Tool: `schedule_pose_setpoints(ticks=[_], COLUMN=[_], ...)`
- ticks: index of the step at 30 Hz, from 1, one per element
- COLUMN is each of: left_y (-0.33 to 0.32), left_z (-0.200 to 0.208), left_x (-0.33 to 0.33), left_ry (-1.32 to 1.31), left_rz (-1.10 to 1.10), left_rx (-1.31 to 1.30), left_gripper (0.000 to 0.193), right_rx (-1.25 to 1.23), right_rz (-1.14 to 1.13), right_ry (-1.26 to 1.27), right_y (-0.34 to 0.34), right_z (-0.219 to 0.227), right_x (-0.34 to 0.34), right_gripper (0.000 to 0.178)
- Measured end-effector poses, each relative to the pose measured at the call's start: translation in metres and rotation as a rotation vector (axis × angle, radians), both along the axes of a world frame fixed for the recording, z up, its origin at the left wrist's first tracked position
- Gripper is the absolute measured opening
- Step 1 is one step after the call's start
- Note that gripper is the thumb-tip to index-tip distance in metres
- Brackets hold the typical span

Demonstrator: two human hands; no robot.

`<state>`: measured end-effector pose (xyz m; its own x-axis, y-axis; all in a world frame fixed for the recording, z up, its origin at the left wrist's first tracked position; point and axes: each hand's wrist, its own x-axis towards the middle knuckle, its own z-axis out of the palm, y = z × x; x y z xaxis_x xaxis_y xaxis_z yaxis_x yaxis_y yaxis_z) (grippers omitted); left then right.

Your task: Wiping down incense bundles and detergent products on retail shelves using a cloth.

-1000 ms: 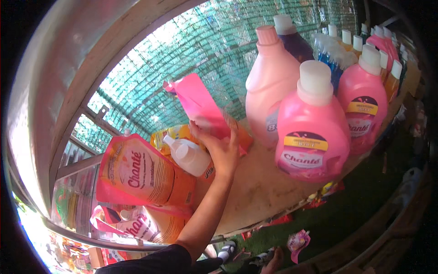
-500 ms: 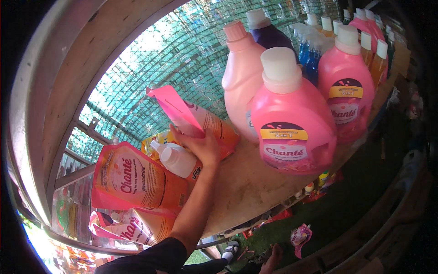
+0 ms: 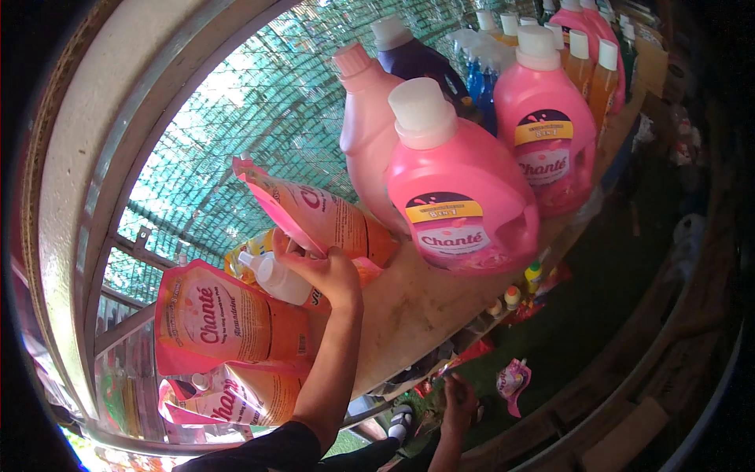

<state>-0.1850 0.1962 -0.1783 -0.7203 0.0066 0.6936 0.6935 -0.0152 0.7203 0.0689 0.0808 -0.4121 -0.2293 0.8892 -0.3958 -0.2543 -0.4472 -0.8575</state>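
My left hand [image 3: 332, 274] is closed on the lower edge of a pink-and-orange refill pouch [image 3: 330, 216], which leans back against the green netting. Just below that hand stands a white bottle [image 3: 285, 283] with a nozzle cap. Two more refill pouches are nearer me: an upright one [image 3: 236, 322] and a lower, slanted one [image 3: 255, 393]. My right hand [image 3: 458, 397] is low, beyond the shelf's front edge, away from the bottles. Its fingers look loosely apart in the shade, with nothing visible in them.
Large pink jugs [image 3: 464, 197] [image 3: 543, 130], a pale pink bottle [image 3: 368, 130] and a dark purple bottle [image 3: 425, 67] stand on the wooden shelf [image 3: 401, 315]. Behind them are blue spray bottles [image 3: 480, 82] and amber bottles [image 3: 604, 86]. A pink packet [image 3: 514, 383] lies on the green floor.
The view has shifted, so the jugs appear further left. The held pouch has tipped back and lower, showing more of its printed face. My right hand has come further into view.
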Motion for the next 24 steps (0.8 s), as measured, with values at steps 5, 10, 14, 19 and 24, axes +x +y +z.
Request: schedule_pose_setpoints(ticks=[5, 10, 14, 19, 24], left_y=[-0.009, -0.04, -0.063, -0.082, -0.137], left_z=[0.014, 0.017, 0.02, 0.028, 0.018], left_x=[0.041, 0.067, 0.093, 0.141, 0.156], left_ry=[-0.055, -0.088, -0.095, -0.43, -0.322], left_rz=[-0.101, -0.081, -0.006, -0.116, 0.012], left_rx=[0.067, 0.037, -0.097, -0.1, -0.591], left_gripper=[0.082, 0.08, 0.079, 0.068, 0.028], right_rx=[0.307, 0.768, 1.108, 1.207, 1.103], right_rz=[0.159, 0.419, 0.365, -0.054, -0.078], right_ry=[0.095, -0.134, -0.329, -0.318, -0.332], right_y=[0.04, 0.079, 0.066, 0.045, 0.014], right_z=[0.083, 0.191, 0.189, 0.178, 0.182], right_x=[-0.04, -0.071, -0.106, -0.097, -0.065], right_gripper=[0.03, 0.056, 0.063, 0.043, 0.028])
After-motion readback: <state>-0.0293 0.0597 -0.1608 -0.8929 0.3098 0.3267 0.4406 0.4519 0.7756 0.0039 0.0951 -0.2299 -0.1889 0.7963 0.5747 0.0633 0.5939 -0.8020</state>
